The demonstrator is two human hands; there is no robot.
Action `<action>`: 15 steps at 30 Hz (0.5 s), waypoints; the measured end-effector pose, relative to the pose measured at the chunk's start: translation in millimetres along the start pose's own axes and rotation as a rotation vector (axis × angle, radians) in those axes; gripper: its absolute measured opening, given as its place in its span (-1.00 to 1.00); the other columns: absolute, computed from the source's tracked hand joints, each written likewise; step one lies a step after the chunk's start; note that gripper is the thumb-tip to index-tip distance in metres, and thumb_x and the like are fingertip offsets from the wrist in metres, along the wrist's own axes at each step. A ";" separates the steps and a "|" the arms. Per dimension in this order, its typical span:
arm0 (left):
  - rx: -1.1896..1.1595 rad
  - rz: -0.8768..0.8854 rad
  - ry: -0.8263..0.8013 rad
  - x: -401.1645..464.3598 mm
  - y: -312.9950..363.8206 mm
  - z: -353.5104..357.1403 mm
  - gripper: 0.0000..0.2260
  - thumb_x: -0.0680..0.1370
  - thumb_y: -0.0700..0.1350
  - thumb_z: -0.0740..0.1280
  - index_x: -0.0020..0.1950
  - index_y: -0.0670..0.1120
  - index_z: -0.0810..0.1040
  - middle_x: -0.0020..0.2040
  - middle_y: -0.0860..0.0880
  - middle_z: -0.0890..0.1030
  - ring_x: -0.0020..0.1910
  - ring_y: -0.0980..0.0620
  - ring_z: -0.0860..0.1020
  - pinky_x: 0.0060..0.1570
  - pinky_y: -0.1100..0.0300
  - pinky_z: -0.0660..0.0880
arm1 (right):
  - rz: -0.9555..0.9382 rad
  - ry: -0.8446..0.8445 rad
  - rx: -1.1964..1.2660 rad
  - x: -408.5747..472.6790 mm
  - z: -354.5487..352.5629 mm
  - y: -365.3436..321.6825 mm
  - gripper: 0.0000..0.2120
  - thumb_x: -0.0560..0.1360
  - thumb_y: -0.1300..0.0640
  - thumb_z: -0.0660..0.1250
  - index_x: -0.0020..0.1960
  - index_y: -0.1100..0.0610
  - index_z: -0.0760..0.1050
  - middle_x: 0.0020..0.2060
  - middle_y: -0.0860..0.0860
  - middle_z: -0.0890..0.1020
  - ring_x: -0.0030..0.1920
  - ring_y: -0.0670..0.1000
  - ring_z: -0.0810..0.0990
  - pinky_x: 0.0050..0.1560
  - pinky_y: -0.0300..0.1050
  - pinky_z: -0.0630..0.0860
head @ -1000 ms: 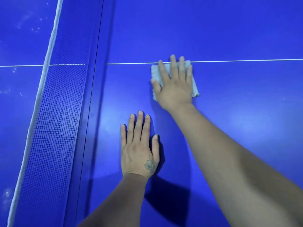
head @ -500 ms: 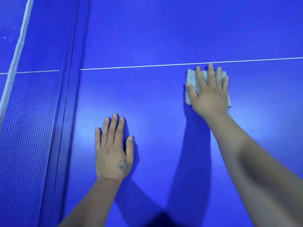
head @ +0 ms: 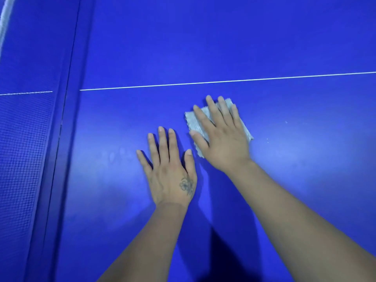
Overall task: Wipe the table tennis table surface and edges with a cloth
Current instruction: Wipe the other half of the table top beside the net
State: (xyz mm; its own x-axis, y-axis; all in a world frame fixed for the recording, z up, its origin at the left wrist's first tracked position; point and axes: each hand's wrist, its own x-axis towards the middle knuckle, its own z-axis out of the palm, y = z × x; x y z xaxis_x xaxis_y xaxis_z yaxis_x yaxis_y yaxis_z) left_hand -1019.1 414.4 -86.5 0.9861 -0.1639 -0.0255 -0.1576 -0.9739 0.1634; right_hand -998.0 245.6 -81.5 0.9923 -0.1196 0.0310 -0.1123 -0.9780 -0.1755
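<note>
The blue table tennis table [head: 223, 47] fills the head view, with a thin white centre line [head: 223, 81] running across it. A small pale grey cloth [head: 192, 119] lies flat on the surface just below that line. My right hand [head: 221, 135] presses down on the cloth with straight, spread fingers, covering most of it. My left hand [head: 168, 169], with a small flower tattoo near the thumb, rests flat on the bare surface just left of the cloth and nearer to me.
The dark mesh net [head: 22, 159] stands along the left side, with its white top band [head: 4, 19] at the upper left corner. A few pale specks [head: 285, 122] lie on the surface right of the cloth.
My right hand has slid the cloth back toward the left and nearer to me, ending close beside my left hand. The view has shifted, so the net sits farther left.
</note>
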 end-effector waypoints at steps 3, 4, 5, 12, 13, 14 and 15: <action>0.031 -0.009 0.010 -0.3 -1.0 2.7 -0.38 0.75 0.23 -0.06 0.77 -0.01 0.06 0.78 0.03 -0.03 0.75 -0.07 -0.14 0.66 -0.32 -0.07 | 0.035 0.020 -0.032 -26.7 -6.0 34.7 -0.39 0.72 -0.30 -0.02 0.70 -0.09 0.17 0.71 0.03 0.12 0.71 0.15 0.03 0.67 0.24 -0.01; 0.029 -0.006 0.012 -0.8 -1.7 2.5 -0.38 0.75 0.22 -0.06 0.77 -0.01 0.06 0.78 0.03 -0.03 0.75 -0.07 -0.13 0.66 -0.32 -0.07 | 0.070 0.023 -0.040 -29.6 -8.2 48.3 -0.38 0.71 -0.30 0.00 0.70 -0.09 0.16 0.71 0.04 0.12 0.71 0.16 0.03 0.67 0.25 -0.02; 0.026 -0.004 0.012 -1.2 -1.3 2.6 -0.38 0.74 0.22 -0.06 0.77 -0.01 0.06 0.78 0.03 -0.03 0.75 -0.07 -0.13 0.66 -0.32 -0.07 | 0.115 0.030 -0.045 -28.5 -10.6 62.0 -0.38 0.71 -0.29 0.00 0.70 -0.08 0.17 0.71 0.05 0.13 0.70 0.18 0.04 0.67 0.26 -0.03; 0.028 -0.009 0.029 -0.8 2.2 2.3 -0.38 0.74 0.20 -0.03 0.76 -0.03 0.10 0.77 0.01 0.04 0.75 -0.09 -0.07 0.66 -0.33 -0.05 | 0.450 0.024 0.026 58.0 -14.9 88.6 -0.32 0.67 -0.32 -0.08 0.72 -0.07 0.11 0.72 0.11 0.05 0.71 0.22 -0.07 0.66 0.32 -0.15; 0.032 -0.011 0.029 -0.7 2.2 2.1 -0.38 0.74 0.20 -0.02 0.76 -0.03 0.11 0.77 0.01 0.04 0.75 -0.09 -0.06 0.66 -0.33 -0.04 | 0.444 0.020 0.030 67.8 -14.0 79.4 -0.32 0.67 -0.32 -0.08 0.72 -0.07 0.10 0.72 0.12 0.05 0.71 0.23 -0.07 0.66 0.33 -0.15; 0.033 -0.013 0.031 -0.6 2.4 1.9 -0.38 0.73 0.20 0.00 0.76 -0.03 0.12 0.77 0.01 0.05 0.75 -0.09 -0.06 0.66 -0.33 -0.04 | 0.415 0.012 0.034 73.7 -13.2 67.8 -0.32 0.67 -0.32 -0.08 0.72 -0.07 0.10 0.72 0.12 0.04 0.71 0.23 -0.08 0.66 0.33 -0.16; 0.033 -0.014 0.035 -0.4 2.7 1.9 -0.38 0.73 0.20 0.01 0.75 -0.04 0.13 0.77 0.01 0.06 0.75 -0.09 -0.05 0.65 -0.33 -0.03 | 0.372 0.003 0.034 75.3 -12.3 55.0 -0.32 0.67 -0.31 -0.08 0.72 -0.07 0.10 0.72 0.12 0.04 0.71 0.23 -0.08 0.66 0.31 -0.17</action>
State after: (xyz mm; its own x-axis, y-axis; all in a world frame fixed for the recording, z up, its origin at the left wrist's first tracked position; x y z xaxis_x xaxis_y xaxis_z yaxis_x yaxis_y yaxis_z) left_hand -1020.0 411.6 -88.0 0.9894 -0.1450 0.0065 -0.1446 -0.9809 0.1302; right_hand -930.1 180.7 -76.8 0.8837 -0.4665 -0.0380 -0.4636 -0.8612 -0.2082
